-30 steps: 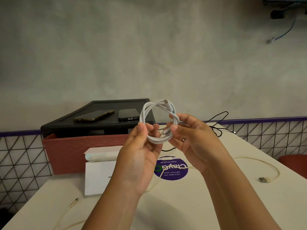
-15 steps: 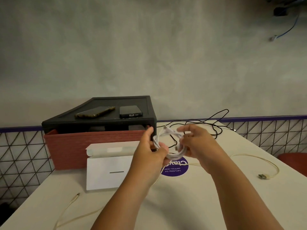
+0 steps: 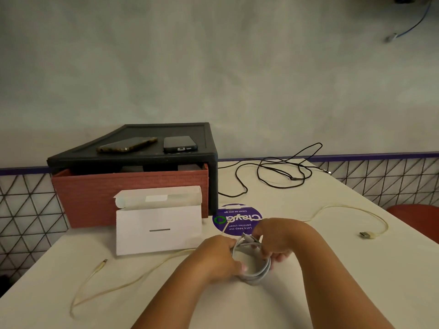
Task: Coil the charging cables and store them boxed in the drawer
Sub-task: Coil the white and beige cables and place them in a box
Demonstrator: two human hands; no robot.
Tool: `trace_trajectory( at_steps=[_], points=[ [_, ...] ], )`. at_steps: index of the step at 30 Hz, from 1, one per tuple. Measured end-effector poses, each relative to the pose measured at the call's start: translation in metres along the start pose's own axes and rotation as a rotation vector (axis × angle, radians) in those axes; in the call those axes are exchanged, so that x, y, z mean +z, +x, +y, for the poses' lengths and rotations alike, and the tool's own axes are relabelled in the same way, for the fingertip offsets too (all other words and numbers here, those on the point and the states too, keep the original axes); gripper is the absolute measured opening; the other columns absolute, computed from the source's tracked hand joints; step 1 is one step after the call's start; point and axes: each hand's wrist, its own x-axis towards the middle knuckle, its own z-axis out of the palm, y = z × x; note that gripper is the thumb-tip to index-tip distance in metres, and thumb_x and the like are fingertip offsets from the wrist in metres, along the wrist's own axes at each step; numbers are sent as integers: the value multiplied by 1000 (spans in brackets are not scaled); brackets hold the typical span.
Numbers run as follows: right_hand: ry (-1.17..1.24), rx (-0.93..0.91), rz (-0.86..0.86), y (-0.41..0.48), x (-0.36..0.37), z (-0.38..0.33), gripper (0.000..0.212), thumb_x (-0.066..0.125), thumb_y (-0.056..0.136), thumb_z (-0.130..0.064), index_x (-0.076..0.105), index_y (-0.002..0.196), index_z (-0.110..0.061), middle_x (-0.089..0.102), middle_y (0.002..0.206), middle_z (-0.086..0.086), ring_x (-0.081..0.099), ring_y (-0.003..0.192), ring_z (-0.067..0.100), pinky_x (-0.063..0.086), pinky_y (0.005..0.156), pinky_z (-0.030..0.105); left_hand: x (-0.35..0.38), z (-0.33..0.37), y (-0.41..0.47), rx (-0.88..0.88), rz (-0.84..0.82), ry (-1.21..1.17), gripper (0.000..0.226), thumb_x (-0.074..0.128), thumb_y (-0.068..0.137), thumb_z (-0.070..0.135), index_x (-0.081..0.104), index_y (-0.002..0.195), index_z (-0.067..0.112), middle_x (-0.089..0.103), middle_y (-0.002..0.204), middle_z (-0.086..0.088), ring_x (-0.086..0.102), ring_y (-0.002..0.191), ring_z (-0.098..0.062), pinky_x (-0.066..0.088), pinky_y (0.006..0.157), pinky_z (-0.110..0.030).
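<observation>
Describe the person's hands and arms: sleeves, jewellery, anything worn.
Both forearms are bare to the frame's bottom edge; no sleeves show. The left hand and right hand wear no gloves, and neither wrist shows a watch or bracelet. A ring cannot be ruled out; the fingers are partly hidden.

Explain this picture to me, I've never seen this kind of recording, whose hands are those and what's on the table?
No machine here: a person wears a camera on the head, looking down at their own hands. The left hand and right hand together grip a coiled white cable near the table. Behind stand an open white box and a red drawer in a black cabinet, with a gold-edged phone and a dark phone on top. A black cable and a cream cable lie loose.
</observation>
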Motion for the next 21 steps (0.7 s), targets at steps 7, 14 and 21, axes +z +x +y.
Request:
trace_trajectory(
  at_steps=[7, 14, 21],
  points=[
    [-103, -18, 20, 8, 3, 6, 40, 52, 89, -3, 50, 128, -12, 55, 66, 0, 53, 58, 10, 45, 60, 18, 4, -9, 6, 4, -20, 46, 44, 64, 79, 49, 61, 120, 31, 50, 104, -3, 55, 92, -17, 44, 82, -27],
    [122, -18, 21, 15, -2, 21, 54, 62, 84, -12, 45, 131, -32, 59, 103, 3, 60, 79, 13, 50, 68, 19, 2, -13, 8, -12, -49, 49, 39, 61, 81, 49, 62, 109, 23, 49, 99, -2, 50, 85, -16, 41, 76, -29],
    [188, -25, -1, 12, -2, 20, 50, 65, 84, -9, 49, 126, -32, 58, 111, 3, 60, 90, 16, 53, 70, 22, 1, -8, 5, -17, -41, 44, 42, 63, 83, 48, 54, 119, 28, 49, 115, -2, 53, 103, -17, 43, 88, -28]
  ],
)
